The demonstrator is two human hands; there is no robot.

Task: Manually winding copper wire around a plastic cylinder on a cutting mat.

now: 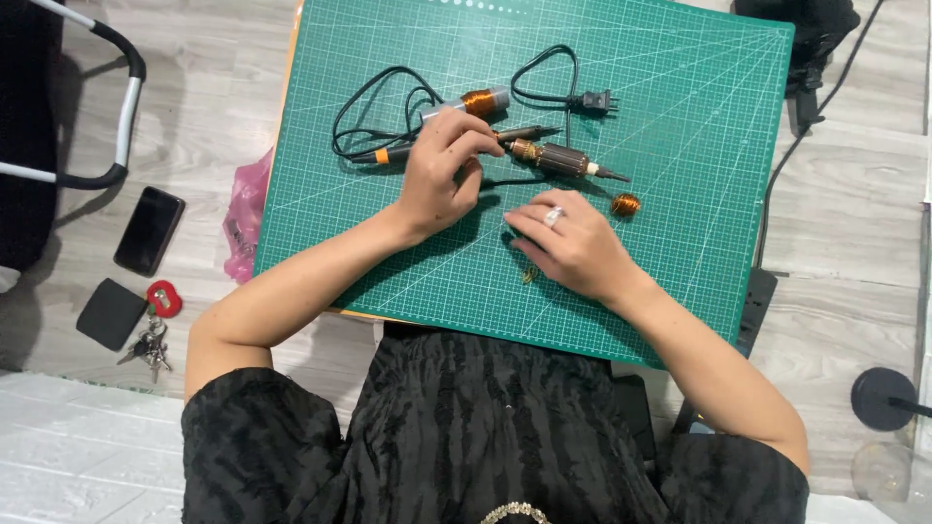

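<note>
My left hand (442,170) grips a corded soldering iron (519,133) with a black and orange handle, its tip pointing right over the green cutting mat (680,78). The tip sits just above a motor armature (561,159) with copper windings. My right hand (571,243), a ring on one finger, rests flat on the mat below the armature, fingers together; whether it holds anything small underneath is hidden. A small copper coil (626,204) lies right of that hand. Another copper-wound part with a grey end (482,101) lies behind my left hand.
A black cord with a plug (594,101) loops on the mat. On the floor at left lie a phone (149,230), a black pouch with keys (136,325), a pink bag (248,218) and a chair frame (121,116). Cables and a round black base (883,398) are at right.
</note>
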